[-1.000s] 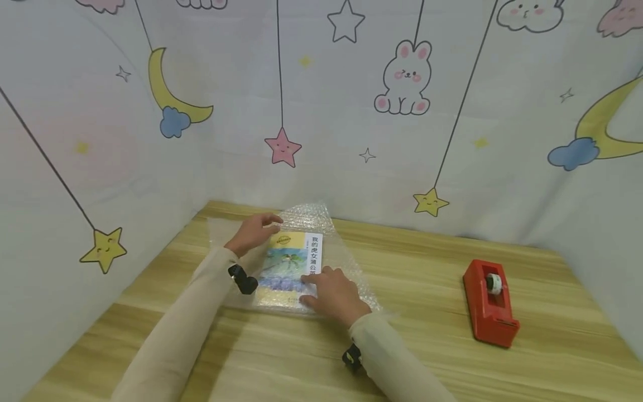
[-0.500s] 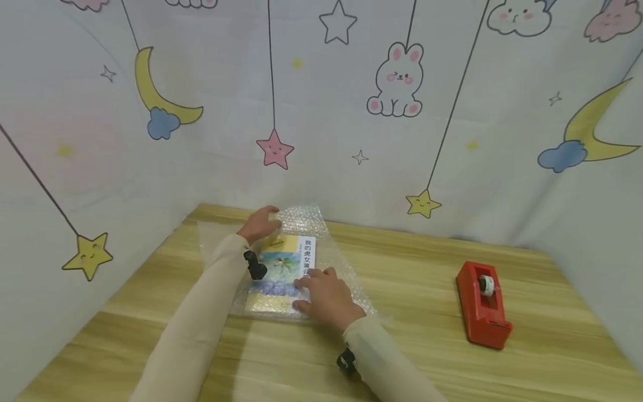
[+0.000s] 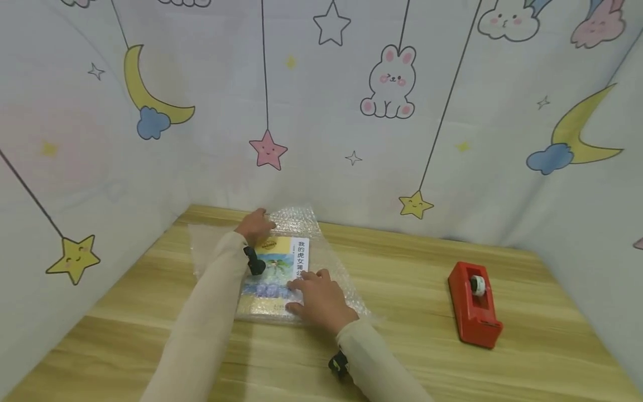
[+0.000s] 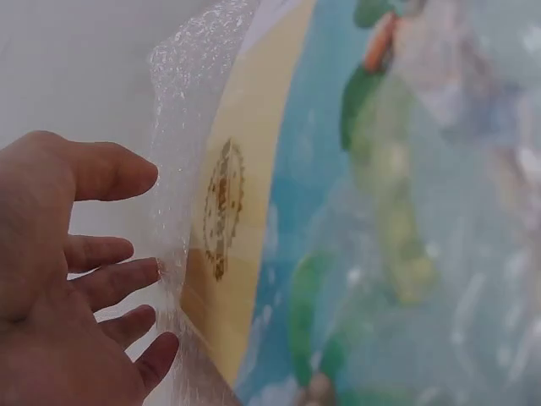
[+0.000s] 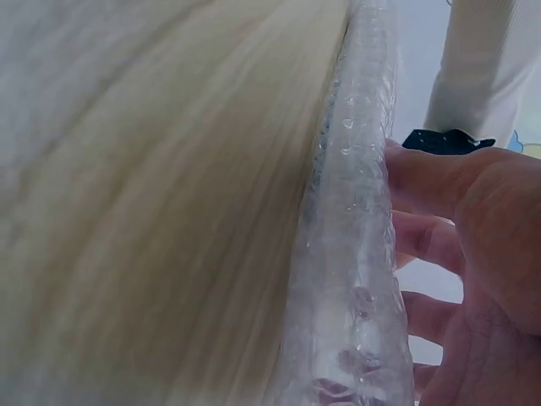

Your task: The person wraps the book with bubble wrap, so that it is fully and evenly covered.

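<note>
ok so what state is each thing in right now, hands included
book: lying flat, front cover up
bubble wrap: spread out past the book's edges, no tape visible on it
tape dispenser: on the table, apart from the wrap
tape roll: seated in the dispenser
left hand: fingers apart, at the wrap's edge
right hand: fingers touching the wrap

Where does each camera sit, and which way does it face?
Head: worn on the head, facing forward and down at the table, tape dispenser and book; left hand, right hand and both sleeves show.
Left wrist: worn there, facing the book up close; left hand shows.
Right wrist: worn there, facing the table and bubble wrap; right hand and a sleeve show.
Head and left wrist share the book.
</note>
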Action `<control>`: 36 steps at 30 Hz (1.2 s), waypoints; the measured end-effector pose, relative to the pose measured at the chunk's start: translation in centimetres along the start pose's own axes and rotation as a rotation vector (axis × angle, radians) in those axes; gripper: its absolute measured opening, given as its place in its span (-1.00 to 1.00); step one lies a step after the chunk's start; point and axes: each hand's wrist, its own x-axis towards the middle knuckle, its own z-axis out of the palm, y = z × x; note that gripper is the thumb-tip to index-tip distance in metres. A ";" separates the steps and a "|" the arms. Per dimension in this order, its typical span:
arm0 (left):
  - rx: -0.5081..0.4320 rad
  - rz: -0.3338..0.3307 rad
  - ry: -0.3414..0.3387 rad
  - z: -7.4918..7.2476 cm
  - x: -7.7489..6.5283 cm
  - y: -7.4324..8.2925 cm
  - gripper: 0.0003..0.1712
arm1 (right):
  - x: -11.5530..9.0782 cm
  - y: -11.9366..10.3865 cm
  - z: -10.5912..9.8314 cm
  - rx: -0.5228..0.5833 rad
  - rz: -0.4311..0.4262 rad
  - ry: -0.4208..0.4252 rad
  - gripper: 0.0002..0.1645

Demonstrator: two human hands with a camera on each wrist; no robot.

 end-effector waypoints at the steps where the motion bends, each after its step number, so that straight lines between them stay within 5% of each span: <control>1: 0.005 0.002 0.007 -0.1 -0.1 -0.2 -0.13 | 0.0 -0.1 0.1 -0.003 -0.003 0.001 -0.45; 11: 0.236 0.205 0.147 -1.0 -1.9 0.3 -0.49 | -0.1 -0.3 0.7 -0.021 -0.021 0.015 -0.46; 21: 0.077 0.293 0.134 -2.4 -3.9 1.0 -0.67 | 0.0 -0.1 0.7 -0.021 -0.008 0.009 -0.45; 29: 0.079 0.268 0.114 -3.3 -5.0 1.5 -0.65 | -0.1 0.0 0.5 0.001 -0.012 0.015 -0.45; 36: 0.109 0.319 0.081 -3.5 -6.6 2.2 -0.67 | -0.2 0.1 0.3 0.006 -0.012 0.020 -0.46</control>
